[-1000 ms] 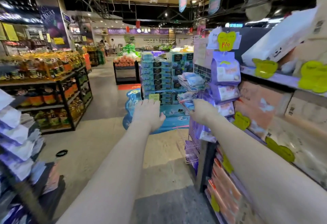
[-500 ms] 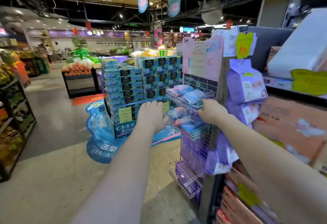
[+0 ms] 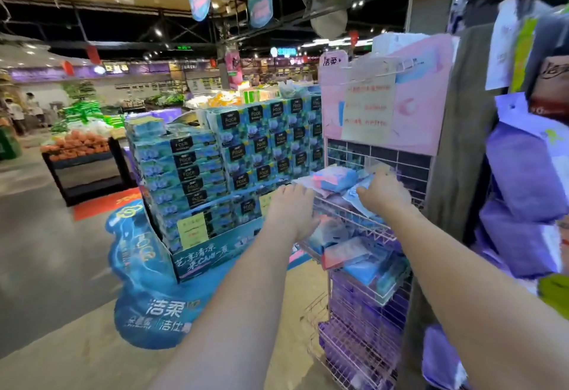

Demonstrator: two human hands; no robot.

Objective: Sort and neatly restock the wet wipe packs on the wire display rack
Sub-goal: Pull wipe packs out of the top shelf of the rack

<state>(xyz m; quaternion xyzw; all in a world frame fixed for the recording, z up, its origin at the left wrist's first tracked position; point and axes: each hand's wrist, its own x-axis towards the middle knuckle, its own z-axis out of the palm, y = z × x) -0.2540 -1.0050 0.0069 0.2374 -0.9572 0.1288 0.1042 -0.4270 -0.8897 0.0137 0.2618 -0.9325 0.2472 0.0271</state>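
The wire display rack (image 3: pixel 369 229) stands under and ahead of both hands, its lower tiers below the wrists. Wet wipe packs (image 3: pixel 334 177) lie jumbled on the top tier, just beyond the left hand (image 3: pixel 291 204). Its grip cannot be told, since its fingers are hidden at the front rim. The right hand (image 3: pixel 385 194) curls its fingers onto a pale blue pack (image 3: pixel 354 200). The packs look light, soft and slick-filmed; holding one by its long edges should stop it sagging or slipping.
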